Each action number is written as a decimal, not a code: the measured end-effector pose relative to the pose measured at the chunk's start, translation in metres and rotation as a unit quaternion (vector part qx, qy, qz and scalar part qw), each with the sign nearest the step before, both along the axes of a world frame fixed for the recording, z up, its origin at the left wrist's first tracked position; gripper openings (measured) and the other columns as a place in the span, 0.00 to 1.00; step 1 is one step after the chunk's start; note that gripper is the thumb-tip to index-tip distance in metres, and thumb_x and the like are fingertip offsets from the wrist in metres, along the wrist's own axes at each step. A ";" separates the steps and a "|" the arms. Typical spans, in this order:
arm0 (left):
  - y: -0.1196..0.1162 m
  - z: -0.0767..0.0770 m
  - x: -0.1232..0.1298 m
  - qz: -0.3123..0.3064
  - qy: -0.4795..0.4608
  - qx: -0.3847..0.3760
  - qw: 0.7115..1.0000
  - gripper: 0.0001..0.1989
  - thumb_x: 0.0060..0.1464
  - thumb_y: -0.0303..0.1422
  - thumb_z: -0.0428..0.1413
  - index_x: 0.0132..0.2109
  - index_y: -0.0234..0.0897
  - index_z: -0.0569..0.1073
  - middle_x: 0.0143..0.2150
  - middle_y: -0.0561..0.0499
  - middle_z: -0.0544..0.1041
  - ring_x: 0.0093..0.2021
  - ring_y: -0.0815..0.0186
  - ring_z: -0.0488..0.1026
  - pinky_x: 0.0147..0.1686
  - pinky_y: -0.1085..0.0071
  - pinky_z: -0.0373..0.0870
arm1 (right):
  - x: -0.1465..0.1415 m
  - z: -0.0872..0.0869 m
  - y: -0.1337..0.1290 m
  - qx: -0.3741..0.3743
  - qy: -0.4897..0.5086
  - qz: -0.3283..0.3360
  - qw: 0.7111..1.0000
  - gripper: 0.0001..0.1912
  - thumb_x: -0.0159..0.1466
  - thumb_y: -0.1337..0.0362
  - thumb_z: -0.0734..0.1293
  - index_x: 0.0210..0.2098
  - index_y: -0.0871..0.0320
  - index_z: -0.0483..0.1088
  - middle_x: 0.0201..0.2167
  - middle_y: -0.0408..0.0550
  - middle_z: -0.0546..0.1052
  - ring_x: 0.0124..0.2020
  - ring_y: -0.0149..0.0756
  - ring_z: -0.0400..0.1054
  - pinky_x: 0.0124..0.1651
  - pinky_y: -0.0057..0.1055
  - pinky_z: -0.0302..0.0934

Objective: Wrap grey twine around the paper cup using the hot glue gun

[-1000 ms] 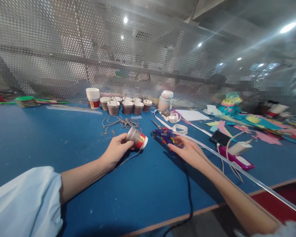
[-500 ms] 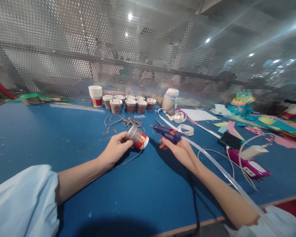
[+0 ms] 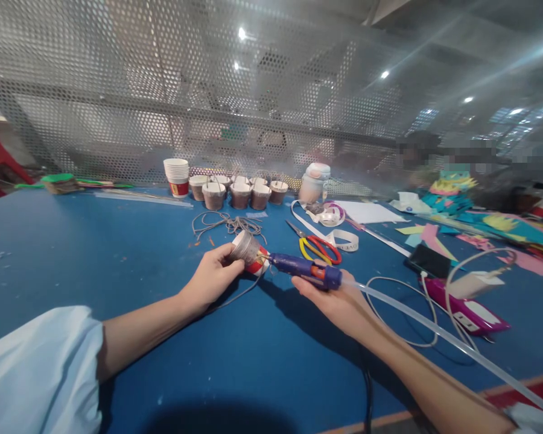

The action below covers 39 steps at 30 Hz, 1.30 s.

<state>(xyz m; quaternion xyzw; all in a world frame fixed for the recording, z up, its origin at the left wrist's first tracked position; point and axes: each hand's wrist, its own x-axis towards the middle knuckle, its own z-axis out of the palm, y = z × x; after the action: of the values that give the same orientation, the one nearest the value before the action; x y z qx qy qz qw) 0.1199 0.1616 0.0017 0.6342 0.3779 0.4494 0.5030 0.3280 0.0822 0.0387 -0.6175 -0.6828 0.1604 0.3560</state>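
Observation:
A paper cup [image 3: 245,247], partly wound with grey cord, lies tilted in the grip of my left hand [image 3: 215,274]. Its red printed band and white rim show at the right end. My right hand [image 3: 330,295] is wrapped round a blue glue gun [image 3: 304,269], whose tip meets the cup's uncovered part, or nearly so. A long clear glue stick [image 3: 429,328] runs out of the back of the gun. From the cup a strand of cord [image 3: 238,297] trails down toward my left wrist. More loose cord [image 3: 230,224] lies behind the cup.
Several cord-wrapped cups [image 3: 239,196] and a stack of paper cups [image 3: 177,178] stand at the back. Scissors [image 3: 321,248], white ribbon [image 3: 346,241] and a jar [image 3: 314,182] are right of centre. Farther right lie a phone [image 3: 429,261], a purple power strip [image 3: 473,310] and coloured paper.
My right hand has brought the glue gun down and its tip left to the cup, uncovering the scissors. My left hand still holds the cup in nearly the same place.

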 end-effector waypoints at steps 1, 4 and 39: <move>0.000 0.000 0.000 -0.001 0.003 0.008 1.000 0.04 0.44 0.29 0.54 0.30 0.34 0.73 0.27 0.55 0.72 0.31 0.68 0.67 0.34 0.72 0.63 | 0.000 0.000 0.000 0.006 -0.008 -0.001 1.000 0.17 0.58 0.51 0.63 0.20 0.56 0.62 0.16 0.39 0.64 0.18 0.29 0.56 0.23 0.27 0.54; -0.001 0.000 0.000 -0.003 0.011 0.021 1.000 0.04 0.45 0.29 0.53 0.29 0.34 0.72 0.26 0.55 0.71 0.30 0.68 0.67 0.33 0.72 0.62 | 0.001 -0.004 0.000 0.014 -0.031 0.002 0.999 0.17 0.59 0.51 0.63 0.22 0.56 0.62 0.17 0.39 0.65 0.19 0.29 0.58 0.24 0.27 0.55; -0.002 0.001 -0.002 -0.005 0.014 0.018 1.000 0.04 0.41 0.28 0.52 0.27 0.34 0.71 0.25 0.54 0.71 0.29 0.67 0.67 0.31 0.72 0.64 | 0.006 -0.008 -0.001 0.034 -0.045 -0.008 0.998 0.16 0.59 0.51 0.64 0.21 0.55 0.62 0.17 0.40 0.67 0.20 0.30 0.60 0.25 0.27 0.56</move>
<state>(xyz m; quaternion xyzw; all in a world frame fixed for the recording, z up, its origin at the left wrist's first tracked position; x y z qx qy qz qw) 0.1177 0.1601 0.0028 0.6514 0.3734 0.4449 0.4882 0.3341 0.0816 0.0308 -0.6168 -0.6984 0.1066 0.3469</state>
